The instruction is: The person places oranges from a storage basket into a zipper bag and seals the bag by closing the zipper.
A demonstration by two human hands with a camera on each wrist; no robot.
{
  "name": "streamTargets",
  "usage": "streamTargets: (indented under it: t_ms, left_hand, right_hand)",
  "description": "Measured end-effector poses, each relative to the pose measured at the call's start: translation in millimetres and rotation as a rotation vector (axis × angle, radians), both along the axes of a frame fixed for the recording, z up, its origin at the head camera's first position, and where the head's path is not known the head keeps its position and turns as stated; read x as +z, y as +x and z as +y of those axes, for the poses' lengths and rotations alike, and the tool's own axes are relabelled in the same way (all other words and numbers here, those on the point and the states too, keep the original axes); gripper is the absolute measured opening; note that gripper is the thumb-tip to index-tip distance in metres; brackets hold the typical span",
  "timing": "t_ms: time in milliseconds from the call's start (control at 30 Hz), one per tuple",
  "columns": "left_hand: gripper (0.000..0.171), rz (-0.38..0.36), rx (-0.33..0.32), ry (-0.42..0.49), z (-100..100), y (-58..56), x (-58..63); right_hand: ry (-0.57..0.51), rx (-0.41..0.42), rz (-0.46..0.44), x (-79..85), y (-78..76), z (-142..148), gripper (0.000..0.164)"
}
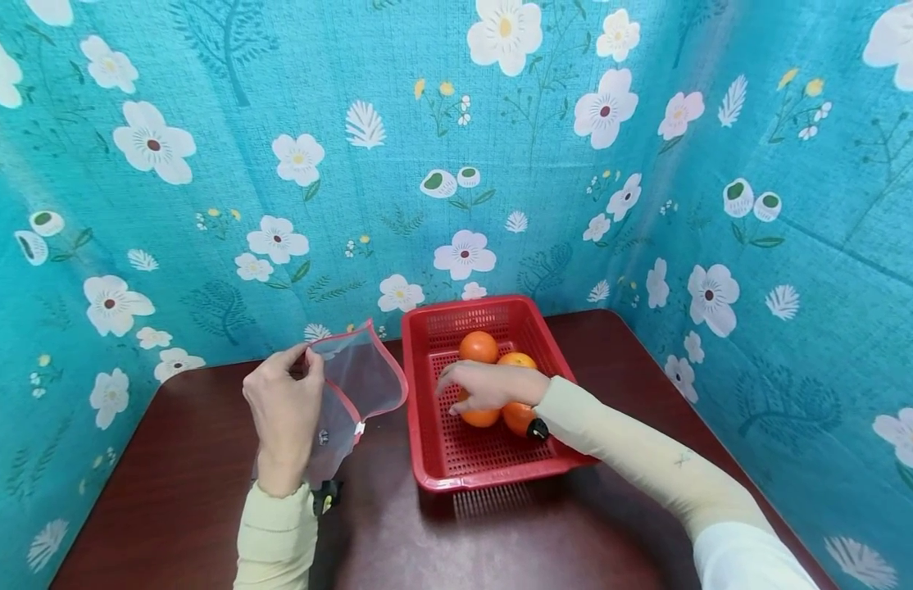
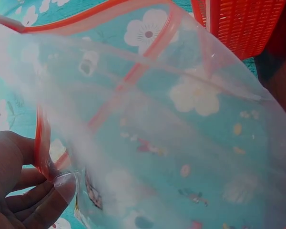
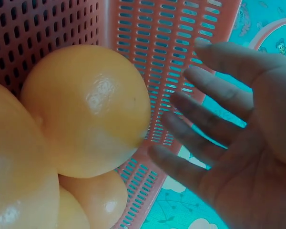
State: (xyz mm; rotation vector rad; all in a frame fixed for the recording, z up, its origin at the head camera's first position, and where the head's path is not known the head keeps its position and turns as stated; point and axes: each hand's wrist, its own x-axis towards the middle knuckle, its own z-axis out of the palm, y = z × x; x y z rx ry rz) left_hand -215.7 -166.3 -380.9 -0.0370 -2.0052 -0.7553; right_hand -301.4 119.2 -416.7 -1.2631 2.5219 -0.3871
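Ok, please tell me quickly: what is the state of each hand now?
Left hand: closed, pinching the clear bag by its red-trimmed edge.
Right hand: open, holding nothing, near the oranges.

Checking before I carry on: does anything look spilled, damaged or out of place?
Nothing stands out. The visible oranges sit inside the red basket, and the left hand holds the clear zip bag, mouth open, with no visible tear.

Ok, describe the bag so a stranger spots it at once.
On the dark table stands a red basket holding oranges. Beside it, in the person's left hand, is the bag. Unlike the basket, it is see-through, with a red-edged opening.
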Motion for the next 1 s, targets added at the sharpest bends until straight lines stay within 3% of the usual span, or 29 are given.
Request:
streamTargets:
  t_ms: [333,667,800,1000]
  left_hand:
    - [0.010,0.018,-0.007,-0.010,0.7,-1.5,-0.1]
    - [0.009,0.009,-0.005,-0.010,1.3,1.7,0.5]
    - [0.008,0.010,-0.001,-0.004,0.8,2.7,1.0]
    - [0.007,0.016,-0.012,0.001,0.4,2.1,0.2]
  right_hand:
    - [0.144,-0.098,-0.114,-1.8,0.4,9.5,0.054]
    - [0.215,-0.125,-0.112,-3.2,-1.4,10.9,0.055]
    - [0.243,-0.165,-0.121,-2.5,-1.9,10.9,0.060]
    - [0.300,-0.161,-0.084,-2.1,-3.1,10.2,0.067]
